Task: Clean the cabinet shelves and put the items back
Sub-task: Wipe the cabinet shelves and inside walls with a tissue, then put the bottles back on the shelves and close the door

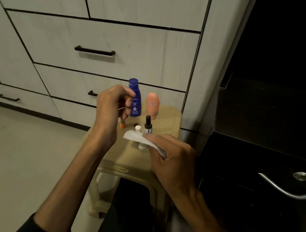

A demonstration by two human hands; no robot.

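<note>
On a beige plastic stool (168, 124) stand a blue lotion bottle (134, 99), a peach bottle (152, 104), a small dropper bottle with a black cap (147, 124) and a white-capped item (138, 128). My right hand (172, 159) grips a white cloth (139, 138) just above the stool top, partly covering the white-capped item. My left hand (109, 109) hovers beside the blue bottle and holds a thin item with an orange end (122, 125); its fingers hide most of that item.
A light wooden cabinet (103, 42) with black drawer handles rises behind the stool. A dark door with a metal lever handle (287, 186) stands at the right. Pale floor lies to the left.
</note>
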